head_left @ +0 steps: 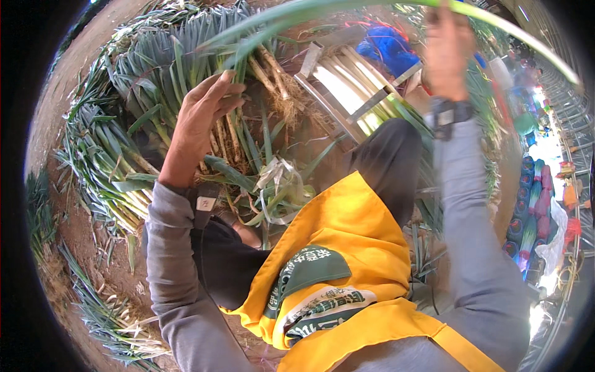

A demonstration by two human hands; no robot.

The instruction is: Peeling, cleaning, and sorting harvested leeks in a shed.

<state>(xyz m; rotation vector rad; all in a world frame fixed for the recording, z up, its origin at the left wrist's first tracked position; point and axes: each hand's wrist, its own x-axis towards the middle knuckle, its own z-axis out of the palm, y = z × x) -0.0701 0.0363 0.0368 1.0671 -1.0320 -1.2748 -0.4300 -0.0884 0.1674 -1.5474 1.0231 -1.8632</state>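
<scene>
At the top edge my right hand (447, 59), smeared by motion, is closed round a long leek (508, 26). Its pale stalk points right and its green leaves arc off to the left. My left hand (207, 118) holds nothing; its fingers are loosely bent and apart, close above a heap of leeks (152, 77). In front of me, between the hands, sits a metal-framed tray (308, 59) with white leek stalks (350, 90) lying side by side in it.
Leafy scraps and a whitish plastic strip (279, 180) lie before my knees. A blue bag (387, 49) stands behind the tray. More leeks (118, 319) rest on the soil at lower left. Bundled, netted goods (533, 204) line the right side beside metal racking (573, 124).
</scene>
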